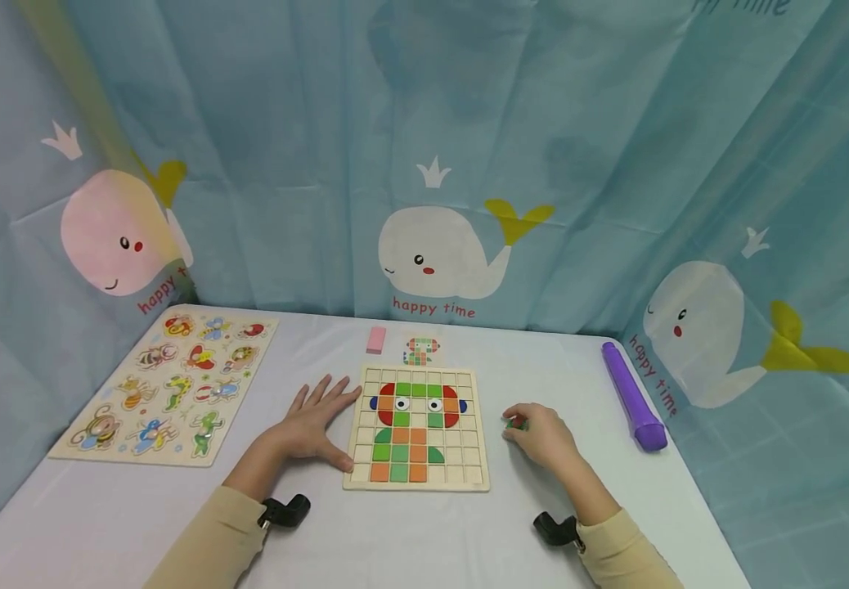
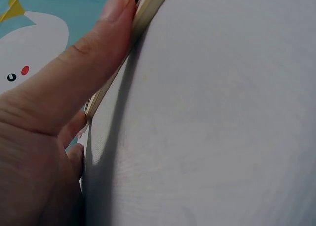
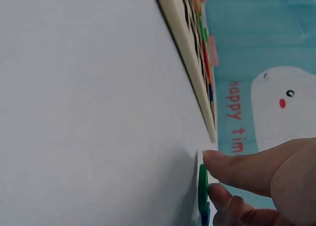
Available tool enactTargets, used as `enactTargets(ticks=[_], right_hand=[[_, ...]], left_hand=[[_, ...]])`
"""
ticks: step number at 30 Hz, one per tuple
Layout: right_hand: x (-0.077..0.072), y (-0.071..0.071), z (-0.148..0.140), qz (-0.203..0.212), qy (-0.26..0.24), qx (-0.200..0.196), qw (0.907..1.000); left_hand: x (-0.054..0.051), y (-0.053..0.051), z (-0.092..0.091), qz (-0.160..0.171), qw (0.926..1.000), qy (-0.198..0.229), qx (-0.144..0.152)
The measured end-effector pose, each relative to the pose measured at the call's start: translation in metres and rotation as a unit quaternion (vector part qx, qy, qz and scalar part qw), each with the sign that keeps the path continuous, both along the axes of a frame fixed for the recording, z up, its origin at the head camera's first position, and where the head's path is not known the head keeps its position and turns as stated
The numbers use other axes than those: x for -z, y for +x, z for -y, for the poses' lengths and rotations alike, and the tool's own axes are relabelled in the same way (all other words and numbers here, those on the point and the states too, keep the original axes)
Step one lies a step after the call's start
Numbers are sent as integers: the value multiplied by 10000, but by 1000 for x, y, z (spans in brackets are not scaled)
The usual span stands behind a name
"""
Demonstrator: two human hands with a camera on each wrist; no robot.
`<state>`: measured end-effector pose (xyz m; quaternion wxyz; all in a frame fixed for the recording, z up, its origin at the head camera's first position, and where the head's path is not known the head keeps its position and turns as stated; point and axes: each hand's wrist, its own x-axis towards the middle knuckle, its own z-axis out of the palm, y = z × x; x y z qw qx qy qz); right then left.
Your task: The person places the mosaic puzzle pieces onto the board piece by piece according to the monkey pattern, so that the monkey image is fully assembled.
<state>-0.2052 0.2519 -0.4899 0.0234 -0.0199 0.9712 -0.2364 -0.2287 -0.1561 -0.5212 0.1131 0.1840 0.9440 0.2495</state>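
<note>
A square wooden grid board lies mid-table, with green, orange and red tiles set in a figure with two eyes. My left hand spreads its fingers along the board's left side; its thumb touches the board edge. To the right of the board, my right hand pinches a small green piece between thumb and curled fingers. A bit of blue shows beside that piece in the right wrist view, and a hint of red appears there in the head view. The fingers partly hide these pieces.
Behind the board lie a small picture card and a pink block. An insect puzzle board is at the left. A purple tapering tube lies near the right table edge. Blue whale curtains surround the table.
</note>
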Motion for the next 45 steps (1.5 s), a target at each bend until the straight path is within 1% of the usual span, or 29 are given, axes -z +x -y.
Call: enactTargets(ticks=[4, 10, 17, 21, 23, 26, 29, 32, 35, 39, 45], right_hand=[[3, -2, -7, 127, 10, -9, 9999], [3, -3, -9, 68, 24, 112, 9999], [2, -7, -13, -34, 141, 280, 9995], [0, -9, -14, -21, 132, 318, 9994], [-1, -10, -15, 65, 183, 339, 9992], [-3, -10, -13, 378, 242, 328, 9985], [-4, -8, -8, 729, 238, 153, 9969], [-6, -5, 3, 829, 44, -124, 9965], [-9, -2, 19, 628, -219, -379, 9971], [-16, 2, 44, 394, -510, -707, 9954], [-24, 7, 81, 392, -883, -1277, 9871]], left_hand=[[-3, 2, 0, 32, 10000, 54, 53], [-5, 2, 1, 12, 10000, 60, 50], [1, 1, 0, 1, 10000, 33, 16], [2, 0, 0, -31, 10000, 11, 16], [2, 0, 0, -29, 10000, 17, 16], [2, 0, -1, -33, 10000, 25, 16], [2, 0, -1, -31, 10000, 15, 19], [2, 0, -1, -12, 10000, -11, 18], [1, 0, 1, -11, 10000, 6, -9], [0, 0, 3, -12, 10000, 60, 38], [3, 0, 4, -19, 9999, 43, 128]])
